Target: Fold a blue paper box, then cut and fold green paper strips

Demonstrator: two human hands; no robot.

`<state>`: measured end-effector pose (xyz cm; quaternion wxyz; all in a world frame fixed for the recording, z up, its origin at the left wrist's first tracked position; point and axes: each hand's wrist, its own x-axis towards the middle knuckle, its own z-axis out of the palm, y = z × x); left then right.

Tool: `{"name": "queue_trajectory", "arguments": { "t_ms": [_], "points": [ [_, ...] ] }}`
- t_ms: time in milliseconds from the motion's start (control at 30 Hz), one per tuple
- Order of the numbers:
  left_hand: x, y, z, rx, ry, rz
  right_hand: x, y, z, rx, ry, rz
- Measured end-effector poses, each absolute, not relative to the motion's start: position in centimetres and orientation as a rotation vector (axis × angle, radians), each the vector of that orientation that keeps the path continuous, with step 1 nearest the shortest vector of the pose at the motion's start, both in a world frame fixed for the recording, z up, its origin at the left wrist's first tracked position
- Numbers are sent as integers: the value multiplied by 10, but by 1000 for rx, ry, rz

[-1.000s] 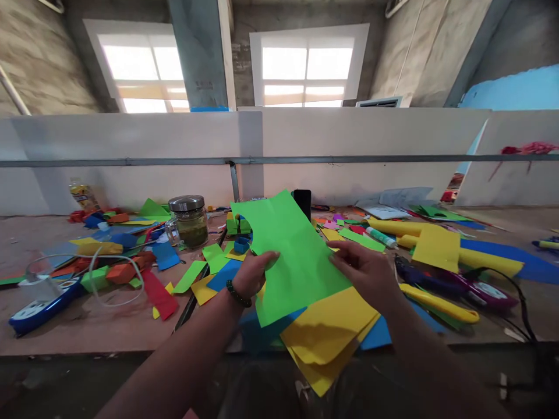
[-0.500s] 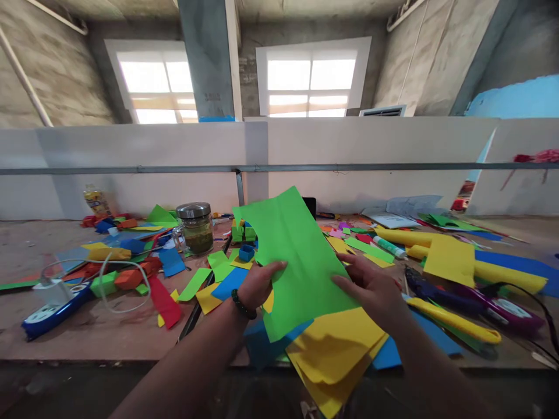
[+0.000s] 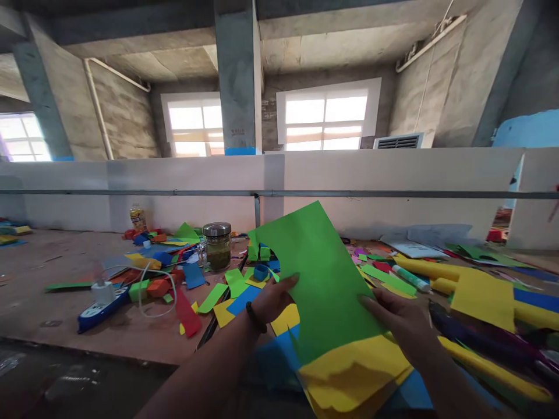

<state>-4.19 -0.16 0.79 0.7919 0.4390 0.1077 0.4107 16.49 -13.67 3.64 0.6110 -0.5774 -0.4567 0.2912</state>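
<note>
The green sheet (image 3: pixel 325 285) stretches between the left hand (image 3: pixel 273 298) and the right hand (image 3: pixel 396 313), each pinching one side edge.

From my remote post I saw a sheet (image 3: pixel 325 285) in plain, unpatterned green, above yellow paper (image 3: pixel 353 372). I made out a dark bracelet (image 3: pixel 254 317), a blue-and-white power strip (image 3: pixel 102 316), a red strip of paper (image 3: pixel 187 314) and a green-and-white tube (image 3: pixel 410 278). The jar (image 3: pixel 218 255) had a silver lid (image 3: pixel 217 229) and murky green contents. To me, the table (image 3: pixel 65 256) looked dull reddish brown, the wall panel (image 3: pixel 183 174) off-white.
</note>
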Motion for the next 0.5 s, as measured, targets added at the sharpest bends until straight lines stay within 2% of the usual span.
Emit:
{"name": "queue_trajectory", "arguments": {
  "t_ms": [200,500],
  "points": [
    [-46,4,11,1105,202,930,168,-146,41,-1337,-1088,626],
    [-101,13,68,1085,111,885,202,-175,62,-1422,-1088,575]
  ]
}}
